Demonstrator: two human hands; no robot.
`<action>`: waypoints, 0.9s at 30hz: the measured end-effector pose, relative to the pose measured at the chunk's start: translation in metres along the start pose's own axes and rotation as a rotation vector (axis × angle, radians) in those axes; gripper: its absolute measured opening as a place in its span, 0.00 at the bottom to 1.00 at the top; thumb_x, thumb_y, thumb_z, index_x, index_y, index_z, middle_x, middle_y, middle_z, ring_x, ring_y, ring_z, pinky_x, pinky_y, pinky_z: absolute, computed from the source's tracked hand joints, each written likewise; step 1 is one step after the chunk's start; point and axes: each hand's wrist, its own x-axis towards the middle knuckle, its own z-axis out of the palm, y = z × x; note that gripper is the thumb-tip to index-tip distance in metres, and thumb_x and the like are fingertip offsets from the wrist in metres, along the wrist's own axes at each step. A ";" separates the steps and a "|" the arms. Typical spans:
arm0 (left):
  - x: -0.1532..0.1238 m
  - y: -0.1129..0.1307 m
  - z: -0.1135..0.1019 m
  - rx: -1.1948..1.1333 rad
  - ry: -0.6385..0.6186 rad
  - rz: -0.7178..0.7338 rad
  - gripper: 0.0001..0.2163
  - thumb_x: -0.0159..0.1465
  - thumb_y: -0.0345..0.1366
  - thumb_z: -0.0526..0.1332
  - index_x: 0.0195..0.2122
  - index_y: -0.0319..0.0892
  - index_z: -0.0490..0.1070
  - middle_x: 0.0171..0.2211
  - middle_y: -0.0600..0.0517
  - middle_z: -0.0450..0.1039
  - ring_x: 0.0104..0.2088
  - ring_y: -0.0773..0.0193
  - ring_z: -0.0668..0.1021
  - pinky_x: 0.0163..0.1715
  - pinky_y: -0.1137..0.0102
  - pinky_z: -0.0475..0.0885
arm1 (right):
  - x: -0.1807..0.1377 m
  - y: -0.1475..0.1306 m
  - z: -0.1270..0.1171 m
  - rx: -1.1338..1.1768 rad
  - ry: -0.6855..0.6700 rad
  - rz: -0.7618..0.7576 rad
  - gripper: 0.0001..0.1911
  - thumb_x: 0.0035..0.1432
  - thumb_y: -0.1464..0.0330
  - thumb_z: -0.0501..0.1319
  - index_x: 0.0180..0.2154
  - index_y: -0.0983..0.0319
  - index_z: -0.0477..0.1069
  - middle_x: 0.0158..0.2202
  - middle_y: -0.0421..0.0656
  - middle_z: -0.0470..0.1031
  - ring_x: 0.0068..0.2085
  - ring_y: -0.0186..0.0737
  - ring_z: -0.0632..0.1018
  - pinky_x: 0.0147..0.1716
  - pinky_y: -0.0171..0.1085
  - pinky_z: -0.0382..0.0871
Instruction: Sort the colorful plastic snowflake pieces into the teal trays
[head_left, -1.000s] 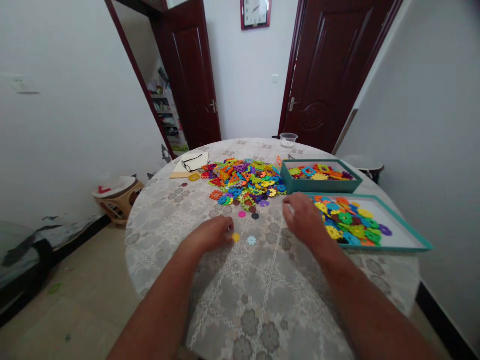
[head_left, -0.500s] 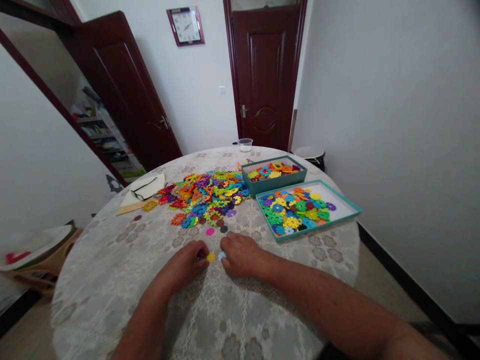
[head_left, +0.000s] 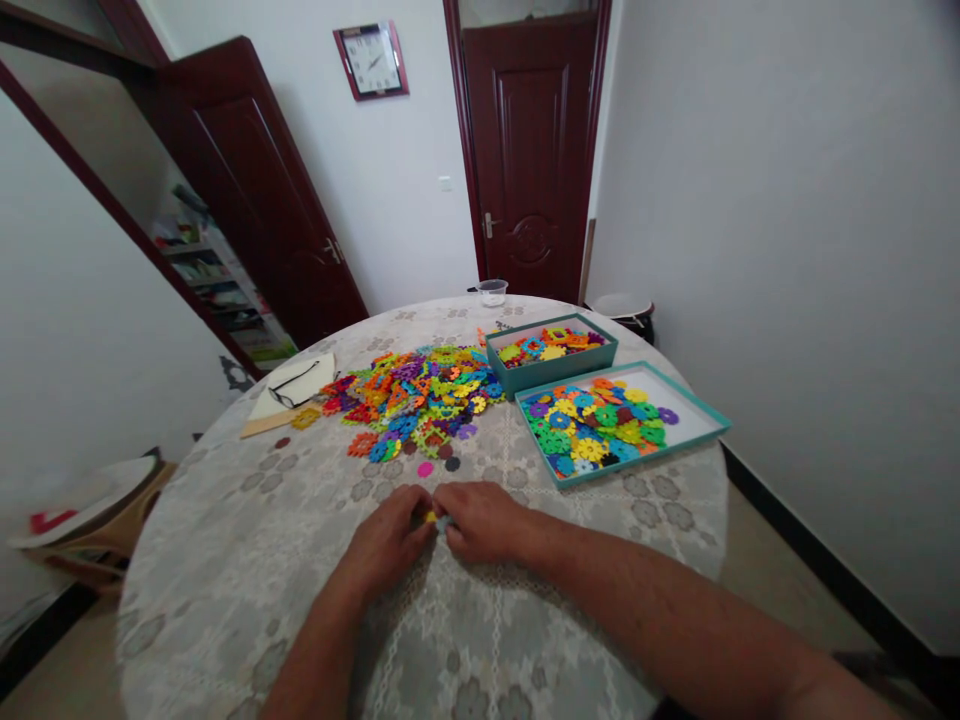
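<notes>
Between the fingertips of my left hand (head_left: 395, 532) is a small yellow notched disc (head_left: 430, 517), mostly covered by the fingers. My right hand (head_left: 478, 522) pinches a pale blue notched disc (head_left: 444, 524). Both hands are close together above the near middle of the table, and the two discs meet or nearly meet; I cannot tell whether they interlock. Just beyond the fingers lie a pink disc (head_left: 425, 469) and a dark grey disc (head_left: 452, 464), flat on the cloth.
A heap of colourful notched plastic pieces (head_left: 420, 390) spreads over the table's middle. Right of it stand a teal box (head_left: 551, 372) and a shallow teal lid (head_left: 694, 412), both holding more pieces. Glasses (head_left: 296, 385) rest on paper at left. A clear bowl (head_left: 493, 292) is at the back.
My two hands have come together, bringing the yellow disc and the pale blue disc from slightly apart to touching or nearly so. The view has shifted slightly.
</notes>
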 end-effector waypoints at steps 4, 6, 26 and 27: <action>-0.002 0.001 -0.001 -0.029 0.015 -0.006 0.07 0.63 0.38 0.58 0.41 0.45 0.70 0.40 0.51 0.75 0.41 0.58 0.76 0.40 0.68 0.67 | 0.003 0.003 0.005 0.017 0.032 -0.042 0.17 0.59 0.70 0.60 0.51 0.58 0.70 0.49 0.45 0.78 0.48 0.45 0.78 0.45 0.38 0.66; -0.004 0.002 -0.001 -0.062 0.025 -0.002 0.07 0.63 0.38 0.58 0.41 0.45 0.70 0.40 0.51 0.75 0.41 0.58 0.76 0.40 0.68 0.67 | 0.004 0.004 0.006 0.013 0.044 -0.032 0.12 0.61 0.70 0.59 0.47 0.59 0.72 0.46 0.45 0.78 0.46 0.44 0.77 0.44 0.38 0.66; 0.001 0.005 0.016 -0.262 0.166 0.038 0.06 0.63 0.39 0.61 0.35 0.44 0.68 0.27 0.58 0.70 0.29 0.66 0.71 0.32 0.72 0.63 | 0.005 0.006 0.002 0.338 0.245 -0.049 0.03 0.65 0.71 0.62 0.41 0.60 0.74 0.37 0.39 0.77 0.40 0.36 0.76 0.43 0.33 0.66; 0.002 0.004 0.017 -0.265 0.175 0.043 0.06 0.64 0.40 0.61 0.36 0.44 0.69 0.27 0.58 0.70 0.30 0.66 0.72 0.32 0.72 0.64 | 0.005 0.006 0.001 0.340 0.253 -0.054 0.04 0.65 0.72 0.61 0.41 0.60 0.74 0.38 0.39 0.77 0.40 0.36 0.76 0.43 0.33 0.66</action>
